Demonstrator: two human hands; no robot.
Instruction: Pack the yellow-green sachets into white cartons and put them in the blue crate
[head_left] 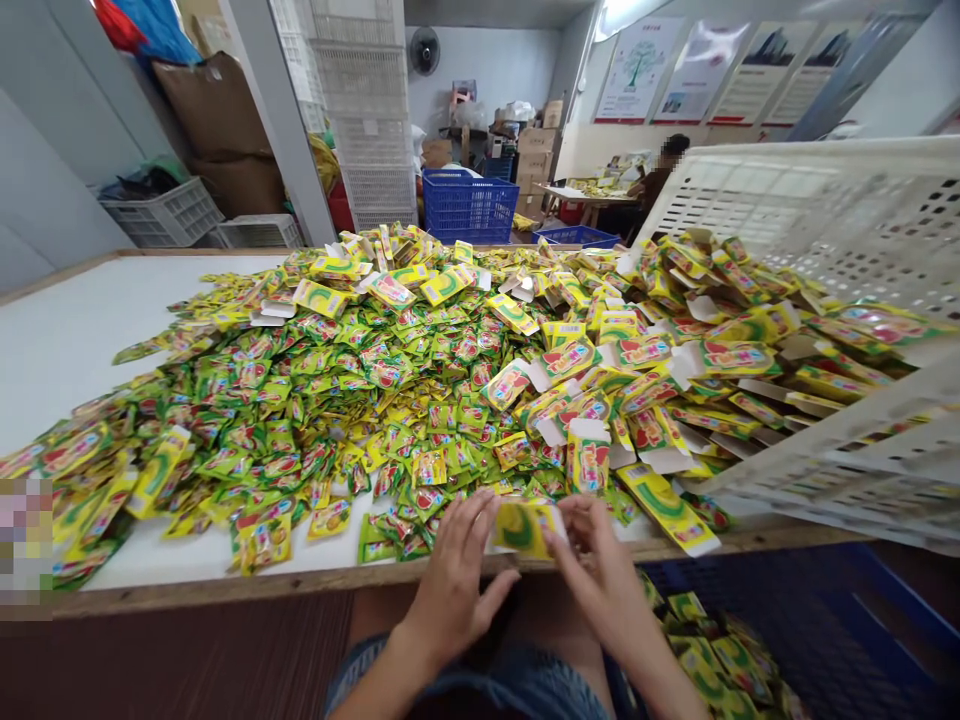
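Note:
A small yellow carton (523, 528) with a green curved print lies crosswise at the table's near edge. My right hand (600, 560) grips its right end between thumb and fingers. At the carton's left end is my left hand (461, 560), fingers stretched out along it and thumb held apart below. Just beyond, a heap of green and yellow sachets (420, 355) spreads over the white table (67, 300). To the right, flat-sided cartons with white flaps standing out, such as one yellow carton (664, 505), pile up beside my right hand.
A tipped white plastic crate (817, 190) stands on the right with cartons spilling from its mouth. Below the table edge, a blue crate (847, 620) holds packed cartons. Behind the table are a blue basket (470, 205), stacked white crates (364, 110) and a seated person (656, 190).

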